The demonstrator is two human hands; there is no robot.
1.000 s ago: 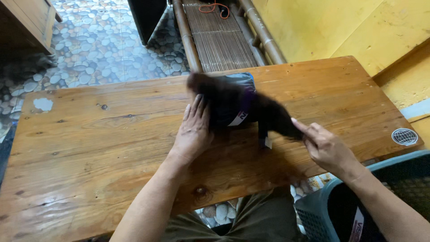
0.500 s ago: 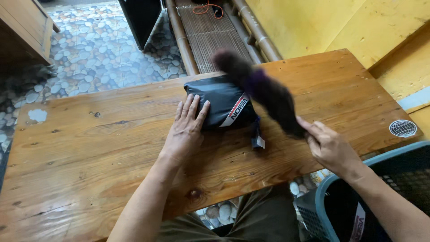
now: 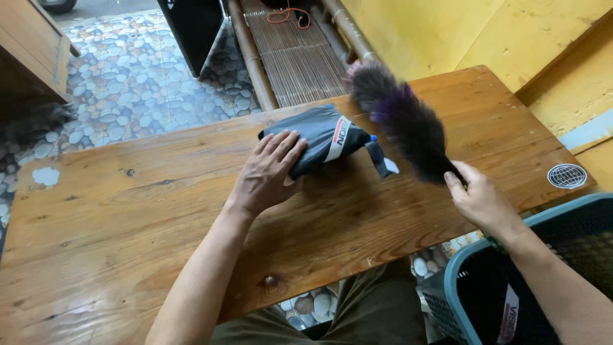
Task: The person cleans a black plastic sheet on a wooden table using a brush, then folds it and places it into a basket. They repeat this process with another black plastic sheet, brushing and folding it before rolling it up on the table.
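The left hand (image 3: 271,176) lies flat and spread on the dark folded garment (image 3: 317,138) on the table (image 3: 128,223), pinning it. The right hand (image 3: 480,199) pinches a fluffy duster (image 3: 402,121) (lifted mid-sweep); the next stroke needs the garment held firm.

Warm honey-brown wood on the surface (image 3: 128,230), streaked with darker grain and a few dark knots. A round white sticker (image 3: 566,176) with a dark globe-like line pattern sits at its far right corner. Under the left hand (image 3: 267,172), the folded garment (image 3: 319,140) is dark charcoal grey, with a white stripe edged in red. The fur piece (image 3: 408,128) in the right hand (image 3: 482,201) is black, shot through with purple near its far end. The basket (image 3: 460,300) has a teal rim. Beyond, a floor (image 3: 128,83) of grey, white and bluish pebbles, a ribbed brown slatted bench (image 3: 297,61), and yellow walls (image 3: 460,32)
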